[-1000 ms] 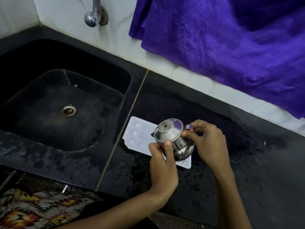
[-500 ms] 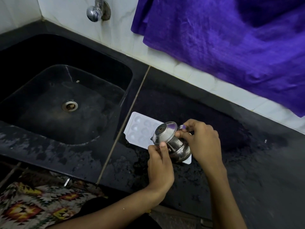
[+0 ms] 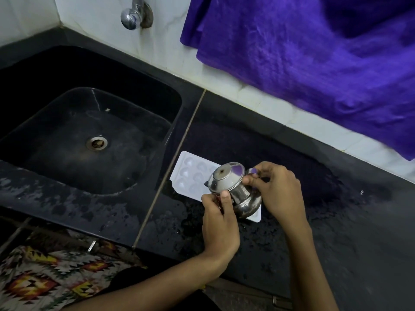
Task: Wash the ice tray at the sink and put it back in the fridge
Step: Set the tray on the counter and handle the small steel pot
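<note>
**Steel pot tipped over the ice tray**

One white ice tray [image 3: 188, 173] lies flat on the wet black tabletop [image 3: 314, 232], just right of the sink [image 3: 67, 153], round cups up, contents unclear. Over its near end, one lidded steel pot [image 3: 233, 189] tilts; left hand [image 3: 219, 223] grips its neck, right hand [image 3: 278, 194] pinches the handle.

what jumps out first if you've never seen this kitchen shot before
A big purple cloth hangs over the white wall at upper right. At centre, the left hand and right hand hold a lidded steel pot above a white ice tray on the wet black counter, beside the black sink.
</note>
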Demonstrator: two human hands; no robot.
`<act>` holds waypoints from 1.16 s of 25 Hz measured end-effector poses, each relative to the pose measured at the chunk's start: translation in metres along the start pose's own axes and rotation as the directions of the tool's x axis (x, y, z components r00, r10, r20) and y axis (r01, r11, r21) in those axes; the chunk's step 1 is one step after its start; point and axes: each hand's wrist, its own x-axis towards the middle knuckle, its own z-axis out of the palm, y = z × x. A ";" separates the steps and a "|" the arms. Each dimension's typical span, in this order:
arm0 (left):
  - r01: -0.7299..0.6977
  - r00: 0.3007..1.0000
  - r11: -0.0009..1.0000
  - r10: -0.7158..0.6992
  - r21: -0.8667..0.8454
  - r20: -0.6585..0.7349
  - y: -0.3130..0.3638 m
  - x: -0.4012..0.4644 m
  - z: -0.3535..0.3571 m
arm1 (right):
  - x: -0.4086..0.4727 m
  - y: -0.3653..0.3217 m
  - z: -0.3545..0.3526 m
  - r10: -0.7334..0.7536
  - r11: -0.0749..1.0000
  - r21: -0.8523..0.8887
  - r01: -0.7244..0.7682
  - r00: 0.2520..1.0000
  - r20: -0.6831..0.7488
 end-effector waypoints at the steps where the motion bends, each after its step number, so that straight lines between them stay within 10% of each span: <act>1: -0.021 1.000 1.000 0.021 -0.014 0.002 0.002 0.000 0.000 | 0.002 0.001 -0.001 0.009 0.999 0.046 -0.009 1.000 -0.004; 29: 0.163 0.984 0.974 -0.172 -0.155 -0.049 0.023 0.076 0.004 | 0.066 -0.028 0.031 -0.042 0.990 -0.133 0.038 0.999 -0.029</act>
